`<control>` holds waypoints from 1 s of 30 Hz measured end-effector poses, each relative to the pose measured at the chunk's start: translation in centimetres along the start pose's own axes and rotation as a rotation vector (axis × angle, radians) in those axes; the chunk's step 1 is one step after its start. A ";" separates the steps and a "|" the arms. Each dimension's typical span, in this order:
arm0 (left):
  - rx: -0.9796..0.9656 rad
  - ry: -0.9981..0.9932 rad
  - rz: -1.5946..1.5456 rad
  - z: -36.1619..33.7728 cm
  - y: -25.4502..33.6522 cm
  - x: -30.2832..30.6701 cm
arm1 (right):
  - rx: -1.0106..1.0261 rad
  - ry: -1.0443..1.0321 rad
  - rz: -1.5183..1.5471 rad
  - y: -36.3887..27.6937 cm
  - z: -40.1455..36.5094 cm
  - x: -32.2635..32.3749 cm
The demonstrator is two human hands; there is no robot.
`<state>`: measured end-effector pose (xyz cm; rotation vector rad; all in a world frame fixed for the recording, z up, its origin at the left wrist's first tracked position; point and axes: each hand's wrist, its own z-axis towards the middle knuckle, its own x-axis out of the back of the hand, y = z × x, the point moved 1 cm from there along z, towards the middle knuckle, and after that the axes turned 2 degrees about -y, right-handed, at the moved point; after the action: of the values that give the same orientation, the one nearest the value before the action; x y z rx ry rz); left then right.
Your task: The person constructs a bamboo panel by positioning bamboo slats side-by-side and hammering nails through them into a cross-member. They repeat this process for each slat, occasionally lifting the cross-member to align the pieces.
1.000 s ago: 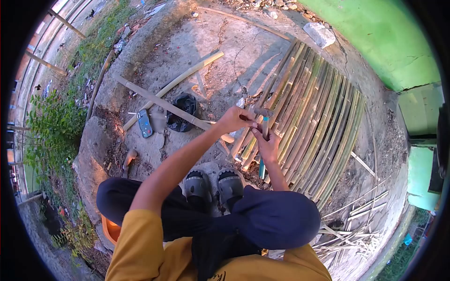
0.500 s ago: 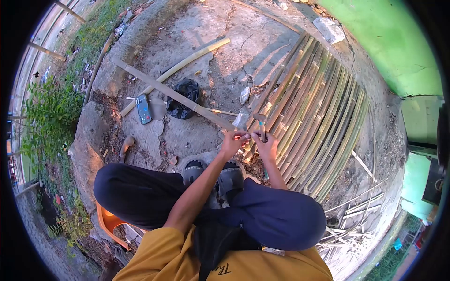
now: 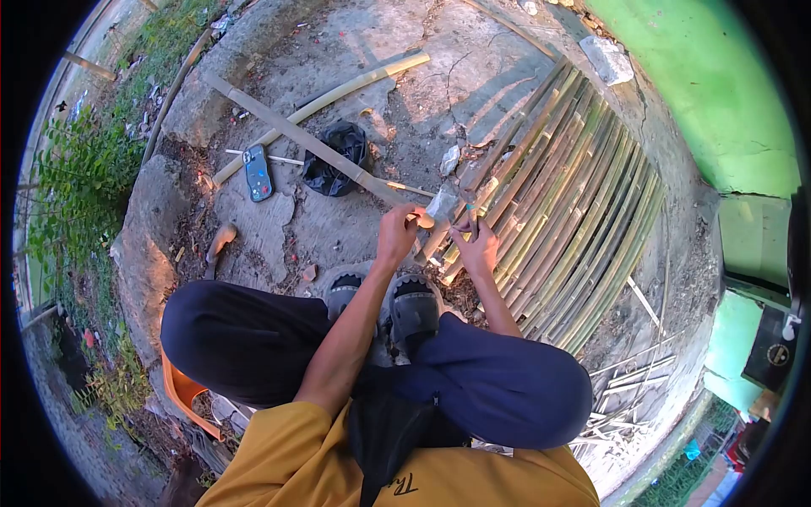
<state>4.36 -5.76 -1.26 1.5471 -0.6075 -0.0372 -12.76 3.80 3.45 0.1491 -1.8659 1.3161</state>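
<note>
My left hand (image 3: 397,233) is curled with its fingertips pinched at the edge of a small clear plastic bag (image 3: 443,204); whether it grips anything is too small to tell. My right hand (image 3: 478,248) is shut on a hammer (image 3: 470,203), whose head pokes up above the fingers while the handle is hidden. Both hands hover over the near end of a mat of bamboo slats (image 3: 557,198) lying on the concrete. My feet in grey sandals (image 3: 412,306) rest just below the hands.
A long split bamboo strip (image 3: 296,135) crosses a round bamboo pole (image 3: 342,90) on the cracked concrete. Beside them lie a black bag (image 3: 334,166), a blue-grey phone (image 3: 256,172) and a wooden-handled tool (image 3: 219,244). A green wall (image 3: 718,76) stands right; bamboo scraps (image 3: 629,397) lie lower right.
Both hands dropped from the hammer head toward my feet, then rose again. My left hand has parted from the right and gone left to the plastic bag. The camera tilted slightly.
</note>
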 end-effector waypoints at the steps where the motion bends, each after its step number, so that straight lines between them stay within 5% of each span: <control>1: -0.021 -0.016 0.033 -0.1 0.3 0.0 | 0.000 -0.003 -0.003 0.1 -0.1 -0.1; 30: -0.012 -0.202 0.010 -0.9 -0.2 -2.1 | 0.137 -0.030 -0.126 -0.2 -0.3 -0.6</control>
<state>2.92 -4.14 -2.08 1.5389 -0.7725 -0.1909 -12.07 3.73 3.20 0.3538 -1.7608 1.3604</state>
